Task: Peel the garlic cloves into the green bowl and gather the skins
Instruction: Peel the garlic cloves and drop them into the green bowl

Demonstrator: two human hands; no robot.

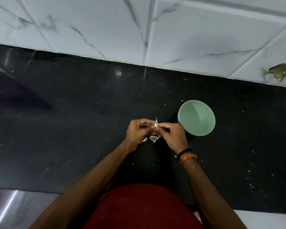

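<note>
- The black speckled stone counter [73, 113] lies under both sets of fingers; small pale flecks are strewn across it, mostly out to the right, and they could be missed when the skins are gathered.
- The round pale green bowl [203, 129] stands just to the right of the right hand's fingers, close to its knuckles, and looks empty inside (a careless sweep of that hand could knock it aside).
- The left hand [137, 131] has its fingers curled in, pinching the small white garlic clove [155, 125] from the left.
- The right hand [172, 135] has fingers bent and tips closed on the same clove from the right, so the clove sits between the two sets of fingertips; a slippery clove could pop out and miss the bowl.
- A few papery white garlic skins [153, 138] lie just below the fingers, light enough to drift.
- No brand, label or writing can be read anywhere.
</note>
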